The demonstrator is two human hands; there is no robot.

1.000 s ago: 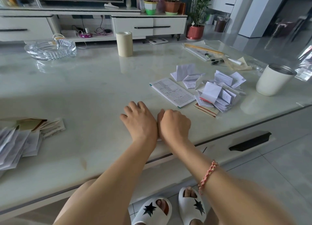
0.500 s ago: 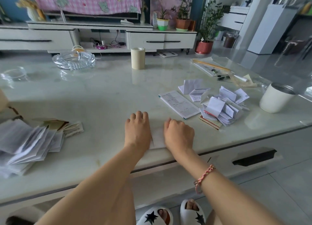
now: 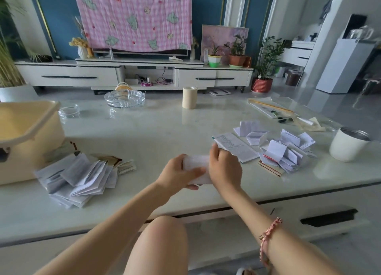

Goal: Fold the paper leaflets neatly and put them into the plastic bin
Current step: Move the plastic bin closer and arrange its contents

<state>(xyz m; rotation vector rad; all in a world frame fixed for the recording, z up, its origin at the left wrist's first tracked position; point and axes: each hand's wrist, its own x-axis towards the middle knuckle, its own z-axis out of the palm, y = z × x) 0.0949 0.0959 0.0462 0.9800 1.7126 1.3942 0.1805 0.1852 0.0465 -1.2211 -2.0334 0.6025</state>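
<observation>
Left hand (image 3: 177, 176): grips the left end of a leaflet (image 3: 195, 165), thumb laid across its top.
Right hand (image 3: 225, 169): fingers curled over the leaflet's right end; bracelet (image 3: 268, 235) on the wrist.
Leaflet: white, folded, held between both hands above the table (image 3: 156, 134), near its front edge.
Sheet (image 3: 237, 147): printed, flat, just beyond the right hand.
Loose pile (image 3: 286, 153): right of the right hand.
Folded pile (image 3: 78, 176): left of the left hand, apart from it.
Bin (image 3: 31, 151): cream, open, far left, behind the folded pile.
Mug (image 3: 348, 145): white, far right.
Tape roll (image 3: 189, 97): well ahead of the hands.
</observation>
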